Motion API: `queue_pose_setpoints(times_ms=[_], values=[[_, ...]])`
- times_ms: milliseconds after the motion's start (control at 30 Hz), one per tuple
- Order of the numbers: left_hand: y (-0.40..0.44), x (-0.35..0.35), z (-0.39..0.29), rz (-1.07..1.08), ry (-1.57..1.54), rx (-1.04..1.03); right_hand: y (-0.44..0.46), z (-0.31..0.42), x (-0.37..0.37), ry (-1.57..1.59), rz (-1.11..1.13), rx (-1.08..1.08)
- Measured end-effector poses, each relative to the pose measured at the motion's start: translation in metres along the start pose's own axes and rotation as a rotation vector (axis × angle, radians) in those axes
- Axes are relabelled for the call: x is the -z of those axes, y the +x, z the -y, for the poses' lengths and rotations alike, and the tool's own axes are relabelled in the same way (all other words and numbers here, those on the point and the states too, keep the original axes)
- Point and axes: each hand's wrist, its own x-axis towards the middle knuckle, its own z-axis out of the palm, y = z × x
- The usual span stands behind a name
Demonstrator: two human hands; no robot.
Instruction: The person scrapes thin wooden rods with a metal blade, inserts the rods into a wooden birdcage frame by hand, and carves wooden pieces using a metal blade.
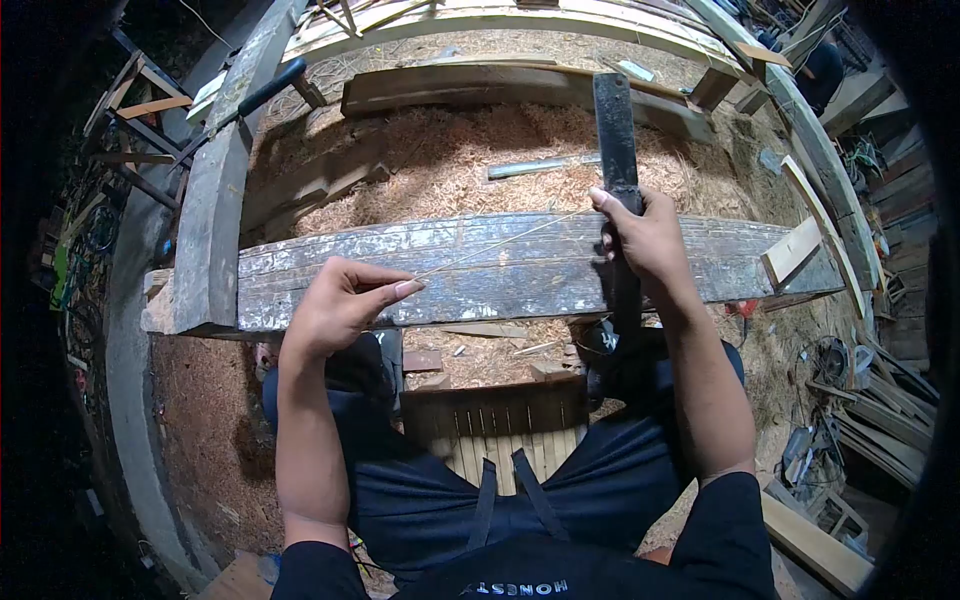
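Note:
A thin pale strip [510,238], like a sliver of bamboo or cane, runs taut and slanted between both hands above the weathered beam. My left hand [335,305] is closed, pinching the strip's lower end between thumb and forefinger. My right hand [645,235] is wrapped round a long dark flat blade [615,130] that stands upright, its top end pointing away from me. The right thumb presses the strip's upper end against the blade at the fist. Part of the blade is hidden by the fingers, and its lower part fades into shadow.
The wide weathered beam [430,262] lies crosswise before my knees. A thick post [215,230] rests over its left end; a small wood block [790,252] sits at the right. Wood shavings [450,150] cover the ground beyond. A slatted stool [490,410] shows between my legs.

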Motion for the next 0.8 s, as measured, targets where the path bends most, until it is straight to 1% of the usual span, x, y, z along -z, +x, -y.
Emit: queue_pose_setpoints(times_ms=[67, 133, 167, 233, 267, 300, 367, 433, 500, 533, 567, 667, 800], values=[[0.003, 0.0, -0.001, 0.008, -0.02, 0.029, 0.0, 0.001, 0.001, 0.0, 0.012, 0.0], [0.008, -0.004, 0.001, -0.079, 0.013, -0.044, 0.002, 0.0, 0.005, 0.008, 0.015, -0.013], [0.01, -0.005, -0.001, -0.087, 0.015, -0.045, 0.001, 0.002, 0.006, 0.009, 0.022, -0.008], [0.012, -0.005, -0.004, -0.161, -0.126, -0.034, -0.001, 0.006, 0.007, 0.093, 0.023, 0.02], [0.017, -0.005, -0.003, -0.194, -0.143, -0.08, 0.0, 0.006, 0.008, 0.119, 0.015, -0.008], [0.019, -0.008, -0.006, -0.206, -0.143, -0.083, 0.0, 0.007, 0.007, 0.119, 0.025, 0.0], [0.021, -0.01, -0.01, -0.299, -0.353, -0.054, -0.003, 0.01, 0.006, 0.158, 0.004, 0.075], [0.028, -0.01, -0.005, -0.3, -0.41, -0.083, -0.004, 0.011, 0.007, 0.142, 0.03, 0.064], [0.034, -0.015, -0.003, -0.406, -0.651, -0.098, -0.007, 0.012, 0.004, 0.127, 0.063, 0.067], [0.039, -0.013, 0.003, -0.365, -0.721, -0.108, -0.008, 0.011, 0.003, 0.106, 0.07, 0.07], [0.041, -0.015, 0.006, -0.368, -0.722, -0.112, -0.008, 0.01, 0.001, 0.106, 0.073, 0.074], [0.047, -0.026, 0.004, -0.462, -0.871, -0.183, -0.011, 0.007, -0.004, 0.074, 0.084, 0.053], [0.053, -0.027, 0.009, -0.529, -0.886, -0.243, -0.013, 0.008, -0.006, 0.086, 0.103, 0.047]])
